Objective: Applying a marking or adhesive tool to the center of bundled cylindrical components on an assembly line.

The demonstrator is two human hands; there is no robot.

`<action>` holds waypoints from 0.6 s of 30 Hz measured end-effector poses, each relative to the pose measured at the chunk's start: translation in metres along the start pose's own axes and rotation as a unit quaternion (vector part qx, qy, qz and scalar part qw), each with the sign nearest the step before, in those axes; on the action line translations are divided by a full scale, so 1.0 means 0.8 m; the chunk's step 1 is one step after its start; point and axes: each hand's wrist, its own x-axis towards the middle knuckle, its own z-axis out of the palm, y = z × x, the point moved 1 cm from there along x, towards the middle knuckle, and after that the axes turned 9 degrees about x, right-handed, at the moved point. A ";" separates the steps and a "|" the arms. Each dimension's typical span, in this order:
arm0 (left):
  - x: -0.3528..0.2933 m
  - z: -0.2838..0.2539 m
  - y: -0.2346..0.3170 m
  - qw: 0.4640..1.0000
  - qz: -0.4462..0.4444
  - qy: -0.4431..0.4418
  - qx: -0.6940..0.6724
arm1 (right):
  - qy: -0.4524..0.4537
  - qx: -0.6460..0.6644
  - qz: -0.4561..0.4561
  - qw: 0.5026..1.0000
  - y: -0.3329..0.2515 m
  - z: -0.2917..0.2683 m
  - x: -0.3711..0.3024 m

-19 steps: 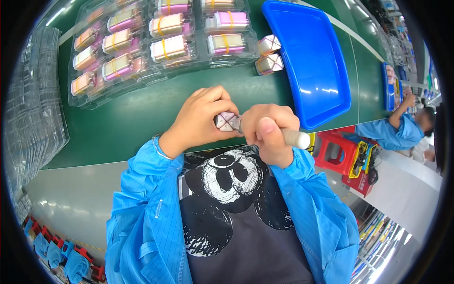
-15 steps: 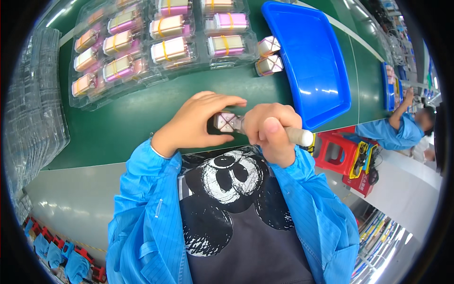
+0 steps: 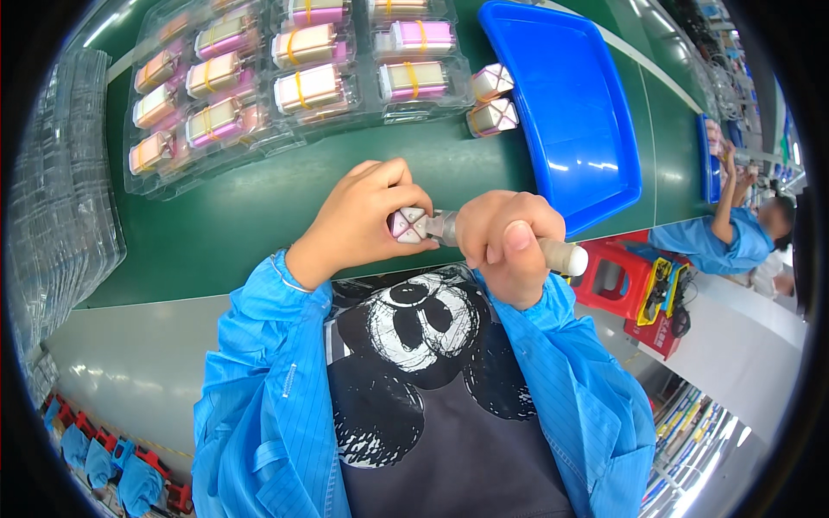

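My left hand (image 3: 361, 217) is closed round a small block (image 3: 409, 225), its white end face crossed by dark diagonal lines. The fingers curl over its top, and the thumb lies along its near side. In my right fist (image 3: 511, 238) is a stick-like tool with a pale, round-ended handle (image 3: 564, 257). The tool's greyish, see-through end (image 3: 443, 227) reaches the right side of the block; whether it presses on it I cannot tell. Two similar blocks (image 3: 493, 117) stand against the left rim of a blue tray (image 3: 574, 112).
Clear plastic trays (image 3: 298, 129) holding several pink and cream blocks with yellow bands lie at the far left of the green table (image 3: 259, 233). More clear trays (image 3: 73, 190) are stacked at the left edge. A red stool (image 3: 604, 281) and a co-worker (image 3: 738, 229) are at the right.
My left hand has gone from spread fingers round the block to closed on it. My right hand and the tool have shifted slightly right.
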 end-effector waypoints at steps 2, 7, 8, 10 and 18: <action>-0.001 0.001 0.000 1.000 0.002 0.005 0.001 | -0.003 0.003 0.001 1.000 0.001 0.000 -0.001; 0.001 0.001 -0.001 1.000 0.008 0.009 -0.001 | 0.006 -0.005 -0.004 1.000 0.003 0.008 0.001; 0.001 0.001 -0.001 1.000 0.009 0.010 0.002 | 0.002 -0.025 0.003 1.000 0.003 0.008 0.001; 0.001 0.000 0.000 1.000 0.010 0.009 0.007 | -0.009 -0.062 0.017 0.998 0.004 0.006 0.001; 0.001 -0.002 0.001 1.000 0.000 -0.005 0.004 | -0.025 -0.040 0.002 0.999 0.015 0.002 0.003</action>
